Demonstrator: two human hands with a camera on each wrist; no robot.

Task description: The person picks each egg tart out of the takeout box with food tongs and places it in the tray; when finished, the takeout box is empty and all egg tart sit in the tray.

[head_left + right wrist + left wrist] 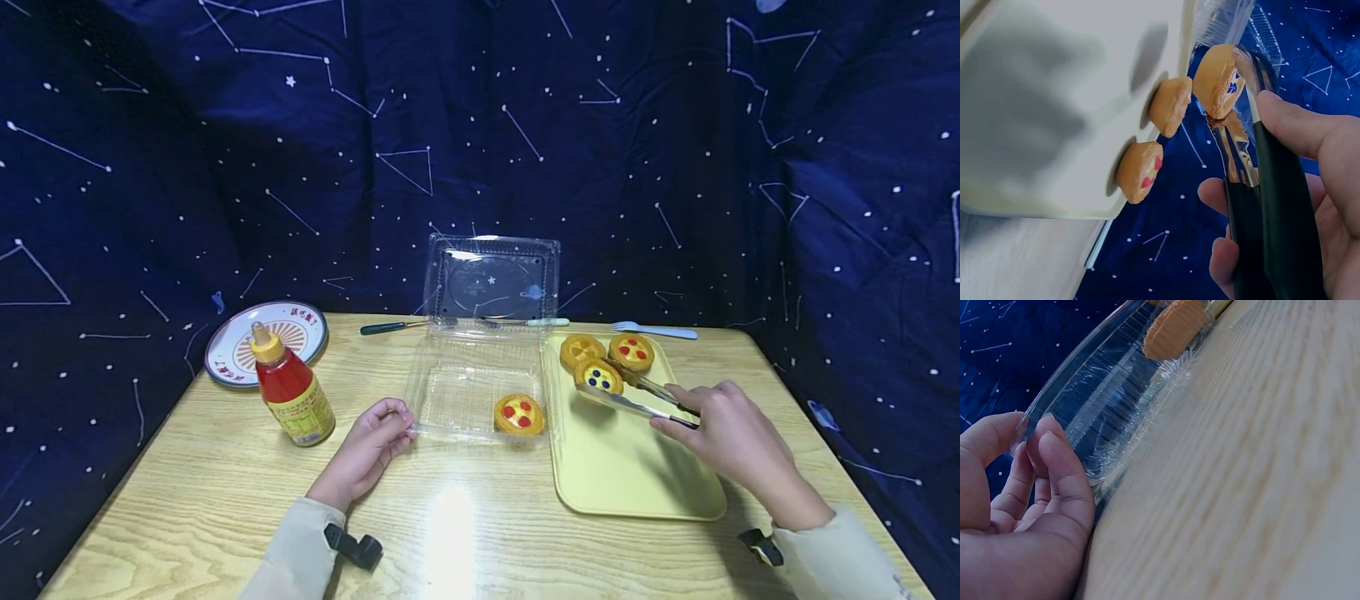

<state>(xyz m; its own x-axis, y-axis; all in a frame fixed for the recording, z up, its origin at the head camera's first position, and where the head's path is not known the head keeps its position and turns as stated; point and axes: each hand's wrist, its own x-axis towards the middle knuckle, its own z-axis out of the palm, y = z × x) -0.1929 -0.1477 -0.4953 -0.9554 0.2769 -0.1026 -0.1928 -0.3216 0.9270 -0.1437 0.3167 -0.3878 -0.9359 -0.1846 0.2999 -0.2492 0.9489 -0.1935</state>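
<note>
A person's two hands work well apart over a pale wooden bench (187, 508), and I follow them from the head and wrist views. The left hand (369, 443) pinches the near left corner of a clear plastic container (465, 392), thumb and fingertips close together on its rim. The container's base rests on the bench and its hinged lid (491, 279) stands up at the back.

The right hand (738, 433) grips a pair of metal tongs (1288, 206) with dark handles, the thumb on one arm and the fingers curled at the other. Between the tong ends I see a tart with dark blue dots (598, 379), clasped and raised clear of the yellow tray (637, 479); in the right wrist view, a gap separates it from the tray's surface.

Two more tarts sit at the far end of that tray: one with yellow pieces (582, 350) and one with red pieces (632, 352). Another red-topped tart (519, 415) lies inside the container, in its near right corner.

To the left are a red sauce bottle (296, 396) and, behind it, a round plate (216, 354). A light blue fork (656, 331) lies behind the tray.
</note>
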